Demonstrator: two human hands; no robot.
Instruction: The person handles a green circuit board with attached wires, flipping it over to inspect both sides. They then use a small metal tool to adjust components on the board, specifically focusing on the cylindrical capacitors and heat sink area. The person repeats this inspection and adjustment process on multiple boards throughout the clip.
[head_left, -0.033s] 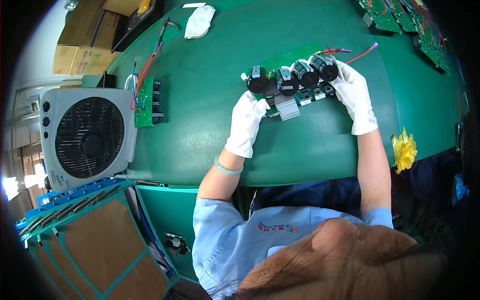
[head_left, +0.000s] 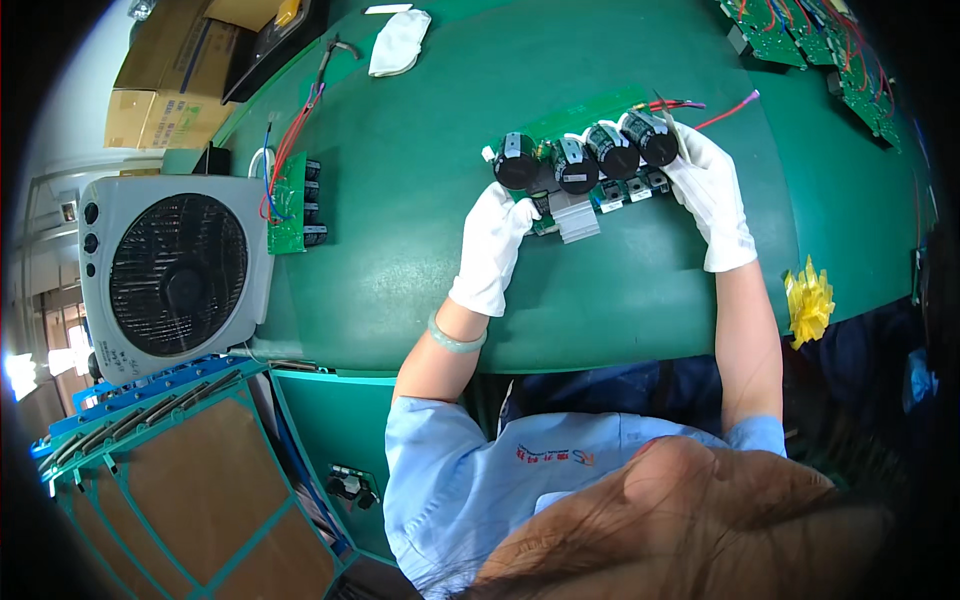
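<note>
A green circuit board is held over the table, tilted, with several large black capacitors and a ribbed silver heat sink facing me. My left hand, in a white glove, grips the board's left end near the heat sink, its thumb on the near edge. Gloved in white too, my right hand closes around the right end beside the last capacitor. A thin, pointed metal tool, like tweezers, sticks up from that hand. Red wires trail off the board's far right corner. My right fingertips are partly hidden.
A second wired board lies at the left beside a grey box fan. Several boards lie far right. A white glove rests at the back, yellow crumpled strips at the right edge. Cardboard boxes stand far left.
</note>
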